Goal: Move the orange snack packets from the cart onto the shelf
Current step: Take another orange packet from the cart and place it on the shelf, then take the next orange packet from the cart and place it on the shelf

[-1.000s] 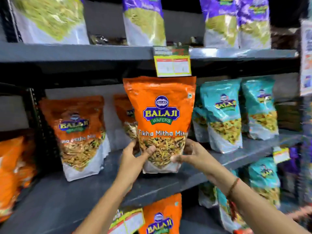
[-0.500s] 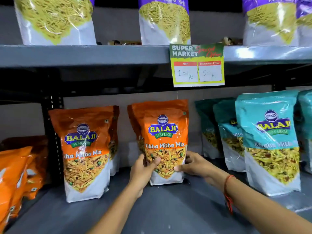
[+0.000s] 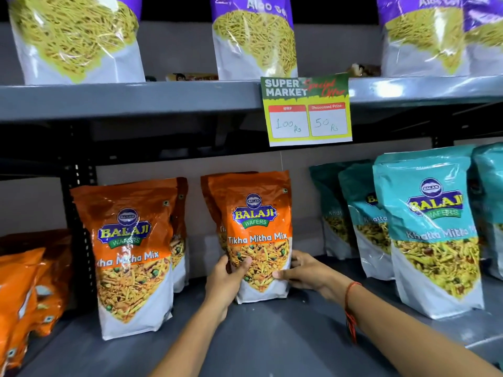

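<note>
An orange snack packet stands upright on the grey shelf, in front of another orange packet. My left hand grips its lower left edge, thumb on the front. My right hand grips its lower right edge. A second orange packet stands to the left with one more behind it. The cart is out of view.
Teal snack packets stand in rows to the right. More orange packets lie beyond a black upright at the left. Purple-topped packets sit on the upper shelf, where a price card hangs.
The orange packet came down from mid-air and back onto the shelf. It now stands in front of the rear packet, both hands still on it. The view moved closer.
</note>
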The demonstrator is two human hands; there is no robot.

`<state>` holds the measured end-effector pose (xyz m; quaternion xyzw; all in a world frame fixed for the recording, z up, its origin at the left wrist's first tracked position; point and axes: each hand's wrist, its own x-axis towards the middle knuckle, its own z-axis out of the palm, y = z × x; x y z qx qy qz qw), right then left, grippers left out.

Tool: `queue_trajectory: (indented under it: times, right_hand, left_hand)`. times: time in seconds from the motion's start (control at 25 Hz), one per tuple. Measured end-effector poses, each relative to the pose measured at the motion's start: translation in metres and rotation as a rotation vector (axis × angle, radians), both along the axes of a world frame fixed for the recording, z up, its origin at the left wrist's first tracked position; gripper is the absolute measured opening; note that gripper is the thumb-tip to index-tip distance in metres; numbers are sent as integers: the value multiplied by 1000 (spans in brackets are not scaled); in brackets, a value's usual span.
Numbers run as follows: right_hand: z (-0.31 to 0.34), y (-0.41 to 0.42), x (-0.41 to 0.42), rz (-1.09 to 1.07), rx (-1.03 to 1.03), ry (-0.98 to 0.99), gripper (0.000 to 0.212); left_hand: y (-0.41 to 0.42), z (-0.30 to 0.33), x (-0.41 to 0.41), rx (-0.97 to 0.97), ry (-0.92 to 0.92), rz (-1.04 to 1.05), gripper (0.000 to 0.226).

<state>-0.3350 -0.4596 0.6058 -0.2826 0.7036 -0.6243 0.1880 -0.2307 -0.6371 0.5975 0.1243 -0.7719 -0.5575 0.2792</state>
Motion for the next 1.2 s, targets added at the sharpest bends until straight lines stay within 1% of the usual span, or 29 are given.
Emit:
queue_trajectory:
  times: [0.08,0.16,0.28,0.32,0.36,0.44,0.52,0.6,0.68,0.76,0.84,0.92,0.96,1.0,1.08,1.2]
  right_hand:
    - [2,1,11,-18,15,-3,53]
    - [3,3,22,-34,23,-13,58]
    - [5,11,42,-88,-41,-12,70]
    - [9,15,54,-136,-61,3,70]
    - [11,20,65,-197,-82,13,79]
    - [15,29,85,-338,-151,45,86]
    - [19,39,114,-468,-310,73,77]
    - [24,56,149,-597,-477,111,63]
    - [27,82,185,-685,-620,121,53]
    - [24,130,225,-769,-695,148,48]
    - [13,182,256,-846,-699,203,40]
    - [-12,264,299,-1043,-664,291,34]
    - [-15,284,309,-1079,-664,296,33]
    - [-24,307,320,-1130,-648,283,32]
    - [-51,357,343,-1246,-562,262,31]
    - [-121,440,370,-1408,-393,160,31]
  left_hand:
    - [1,2,5,2,-14,-11,65]
    - [-1,1,11,5,-29,-28,81]
    - [1,3,25,-22,-6,-67,89]
    - [6,6,35,-32,11,-64,92]
    - [14,9,47,-43,45,-58,90]
    - [33,17,69,-51,153,-43,71]
    - [58,23,91,-36,247,-77,58]
    - [93,25,108,8,337,-157,52]
    - [134,25,119,69,398,-266,46]
    - [192,14,134,119,417,-415,43]
    - [244,-2,144,123,409,-586,42]
    - [325,-37,165,156,330,-788,43]
    - [338,-45,170,187,314,-813,43]
    - [356,-58,175,226,275,-848,43]
    - [395,-92,182,236,188,-946,43]
    - [468,-166,185,152,-32,-1070,42]
